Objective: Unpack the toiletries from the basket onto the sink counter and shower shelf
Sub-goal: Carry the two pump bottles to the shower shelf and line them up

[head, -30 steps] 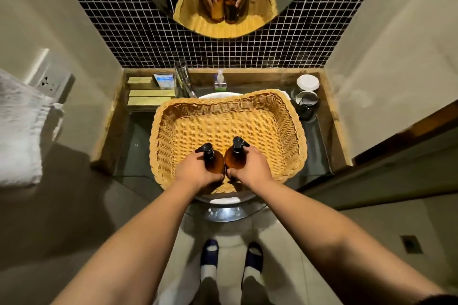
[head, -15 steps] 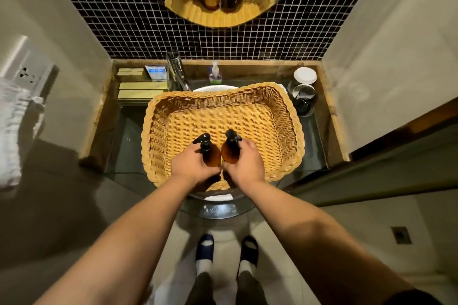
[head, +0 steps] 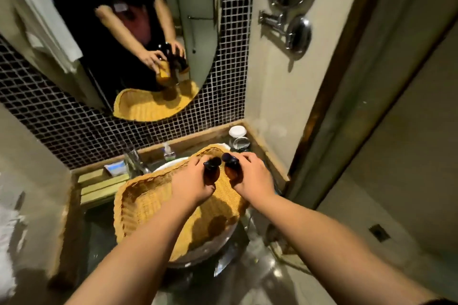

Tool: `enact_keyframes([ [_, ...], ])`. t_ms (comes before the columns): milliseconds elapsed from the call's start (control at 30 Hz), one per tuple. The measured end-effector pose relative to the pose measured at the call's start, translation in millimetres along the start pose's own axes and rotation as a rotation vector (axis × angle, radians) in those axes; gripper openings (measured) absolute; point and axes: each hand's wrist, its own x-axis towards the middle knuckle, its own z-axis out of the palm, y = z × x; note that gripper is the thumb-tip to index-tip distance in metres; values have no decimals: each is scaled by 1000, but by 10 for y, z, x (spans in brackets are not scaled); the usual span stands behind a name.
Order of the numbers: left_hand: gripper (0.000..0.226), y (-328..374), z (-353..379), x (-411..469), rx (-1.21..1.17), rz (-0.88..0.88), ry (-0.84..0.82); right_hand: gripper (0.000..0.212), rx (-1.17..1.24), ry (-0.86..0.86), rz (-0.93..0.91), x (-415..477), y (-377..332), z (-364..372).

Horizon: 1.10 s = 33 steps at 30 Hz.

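Hands (head: 192, 184) (head: 254, 181) around amber bottles (head: 211, 178) (head: 231, 173)

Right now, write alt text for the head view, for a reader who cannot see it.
The left hand and right hand each grip an amber pump bottle, the left bottle beside the right bottle, above a wicker basket resting on the sink basin. An oval mirror on the dark tiled wall reflects them.
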Motion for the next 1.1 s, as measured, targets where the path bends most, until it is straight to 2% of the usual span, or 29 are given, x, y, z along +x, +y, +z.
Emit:
enact_keyframes([
  [100,71,445,-67,137,-14,152,-26,80,-11,96,182,-215,303,-400],
  [300,74,1745,-65,204,-24,575,-63,84,-71,190,532,-904,968,-1072],
  [467,75,2822,35,-86,-96,753,-120,66,-127,263,743,-1566,1596,-1473],
  [600,81,3577,135,-255,-68,833,-187,54,-107,296,861,-2019,2077,-1897],
  [800,76,4747,235,-295,-65,956,-208,68,-20,377,954,-2425,2766,-2320],
  [933,64,5345,256,-230,-117,968,-174,73,23,427,985,-2464,3212,-2514],
  [1100,81,5804,397,-35,-147,927,-174,71,84,499,1008,-2383,3686,-2858],
])
